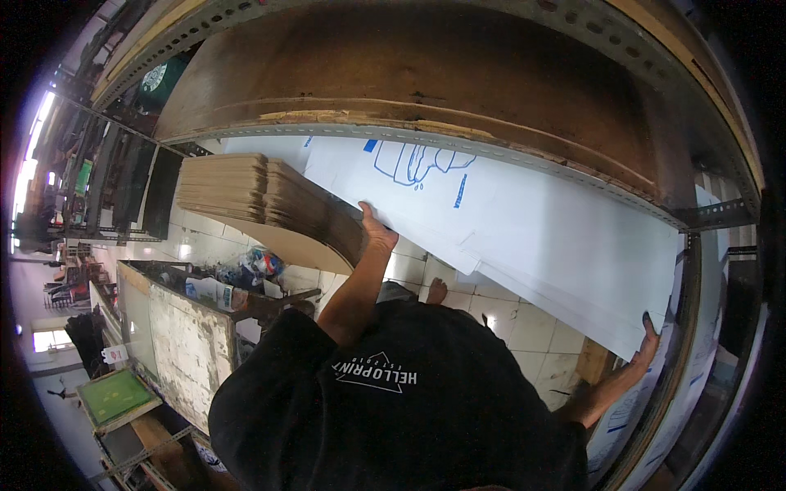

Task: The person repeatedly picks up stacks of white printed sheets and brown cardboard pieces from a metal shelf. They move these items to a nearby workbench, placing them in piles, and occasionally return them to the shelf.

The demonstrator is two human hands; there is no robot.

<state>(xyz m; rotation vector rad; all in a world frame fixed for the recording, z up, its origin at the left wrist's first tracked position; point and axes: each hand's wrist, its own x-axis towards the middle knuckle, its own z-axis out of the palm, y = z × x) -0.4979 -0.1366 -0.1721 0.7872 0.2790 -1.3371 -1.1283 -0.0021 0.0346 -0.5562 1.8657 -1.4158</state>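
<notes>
Large white sheets (565, 237) with blue line drawings lie across the shelf opening ahead of me, their near edges slightly fanned. My left hand (380, 232) grips their near edge at the middle, thumb on top and the other fingers hidden underneath. At the right end, my right hand (647, 342) is closed on the near corner, its thumb also on top. A thick stack of brown cardboard sheets (262, 192) stands just left of my left hand. Whether that hand touches the stack I cannot tell.
A wooden shelf board (409, 65) on a perforated metal frame (720, 214) spans above the sheets. More white sheets (626, 409) stand by the right upright. To the left are a worn, paint-stained cabinet (176, 323) and a green-faced frame (119, 398). Below is a tiled floor (524, 327).
</notes>
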